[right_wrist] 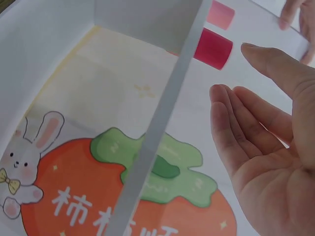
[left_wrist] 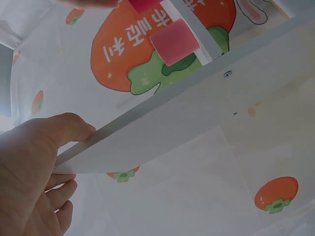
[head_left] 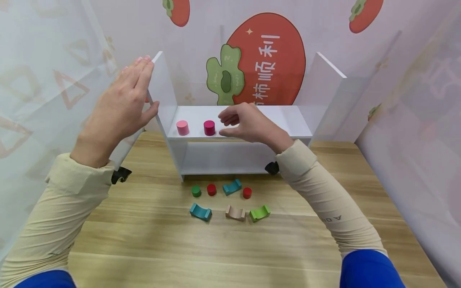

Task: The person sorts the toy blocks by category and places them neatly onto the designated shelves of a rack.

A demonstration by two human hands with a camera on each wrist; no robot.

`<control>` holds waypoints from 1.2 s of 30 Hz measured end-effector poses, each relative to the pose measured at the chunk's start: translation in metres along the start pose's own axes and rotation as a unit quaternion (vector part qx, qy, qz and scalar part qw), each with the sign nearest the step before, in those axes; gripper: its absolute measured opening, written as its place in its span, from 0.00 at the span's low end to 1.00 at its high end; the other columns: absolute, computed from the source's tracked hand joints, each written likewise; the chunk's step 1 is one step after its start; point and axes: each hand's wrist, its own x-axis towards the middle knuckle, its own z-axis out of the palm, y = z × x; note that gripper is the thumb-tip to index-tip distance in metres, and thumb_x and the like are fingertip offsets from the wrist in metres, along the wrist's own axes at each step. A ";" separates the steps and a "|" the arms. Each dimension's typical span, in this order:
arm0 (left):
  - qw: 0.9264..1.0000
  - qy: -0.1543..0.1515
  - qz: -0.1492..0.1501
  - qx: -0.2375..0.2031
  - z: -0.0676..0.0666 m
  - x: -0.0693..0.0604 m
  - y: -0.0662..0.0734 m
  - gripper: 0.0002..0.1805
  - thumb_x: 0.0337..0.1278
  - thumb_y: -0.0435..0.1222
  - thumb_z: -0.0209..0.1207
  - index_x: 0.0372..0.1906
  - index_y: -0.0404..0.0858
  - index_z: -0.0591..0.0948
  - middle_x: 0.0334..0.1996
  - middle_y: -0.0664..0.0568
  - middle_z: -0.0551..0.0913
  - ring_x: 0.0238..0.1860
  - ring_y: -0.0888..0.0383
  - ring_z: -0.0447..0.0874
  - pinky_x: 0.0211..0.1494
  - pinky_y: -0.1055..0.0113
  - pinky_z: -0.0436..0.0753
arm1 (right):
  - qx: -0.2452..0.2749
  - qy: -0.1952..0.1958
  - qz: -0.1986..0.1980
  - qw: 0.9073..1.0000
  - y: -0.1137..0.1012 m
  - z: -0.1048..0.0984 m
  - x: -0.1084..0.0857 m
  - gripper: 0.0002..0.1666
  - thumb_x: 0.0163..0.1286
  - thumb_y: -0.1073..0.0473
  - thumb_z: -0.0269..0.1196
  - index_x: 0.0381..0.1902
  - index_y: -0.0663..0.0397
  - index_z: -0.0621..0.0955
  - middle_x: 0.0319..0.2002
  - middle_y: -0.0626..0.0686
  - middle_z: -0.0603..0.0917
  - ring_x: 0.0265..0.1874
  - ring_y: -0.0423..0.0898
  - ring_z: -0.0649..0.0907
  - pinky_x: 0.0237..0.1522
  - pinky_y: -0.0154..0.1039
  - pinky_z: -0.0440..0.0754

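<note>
My left hand [head_left: 124,106] holds the upright left panel [left_wrist: 147,132] of a white shelf unit [head_left: 248,158], its thumb on one side and the fingers on the other. Over the upper board, my right hand [head_left: 248,124] has its thumb and fingers apart, with nothing between them. Just left of its fingertips stands a magenta cylinder block [head_left: 209,128]; the right wrist view shows a gap between that block and the hand [right_wrist: 275,128]. Farther left on the same board is a pink cylinder block [head_left: 182,128], nearer the left panel.
On the wooden table [head_left: 216,252] before the shelf lie a green cylinder [head_left: 196,191], two red cylinders [head_left: 211,189], two blue curved blocks [head_left: 200,212], a tan curved block [head_left: 235,213] and a lime one [head_left: 259,213]. The right panel [head_left: 325,92] stands upright.
</note>
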 end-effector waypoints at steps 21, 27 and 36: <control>1.000 -0.015 -0.005 0.004 -0.004 0.001 -0.001 0.46 0.62 0.29 0.66 0.81 0.26 0.57 0.81 0.32 0.61 0.84 0.36 0.58 0.90 0.47 0.55 | 0.018 -0.020 -0.013 1.000 0.062 0.026 -0.082 0.23 0.65 0.60 0.76 0.58 0.55 0.87 0.54 0.54 0.91 0.53 0.49 0.90 0.59 0.48 0.91; 1.000 -0.016 -0.005 0.004 -0.003 0.000 -0.001 0.46 0.62 0.29 0.67 0.81 0.26 0.57 0.82 0.32 0.61 0.84 0.37 0.58 0.90 0.47 0.55 | 0.024 -0.029 0.000 0.999 0.095 0.057 -0.096 0.22 0.67 0.58 0.75 0.57 0.56 0.87 0.53 0.55 0.91 0.53 0.51 0.91 0.59 0.49 0.91; 1.000 -0.016 -0.008 0.003 -0.003 0.000 -0.001 0.46 0.62 0.29 0.66 0.81 0.27 0.57 0.82 0.33 0.61 0.84 0.37 0.58 0.90 0.46 0.55 | 0.075 -0.044 0.038 0.995 0.133 0.101 -0.113 0.23 0.67 0.61 0.74 0.58 0.64 0.85 0.56 0.63 0.89 0.54 0.58 0.89 0.59 0.52 0.90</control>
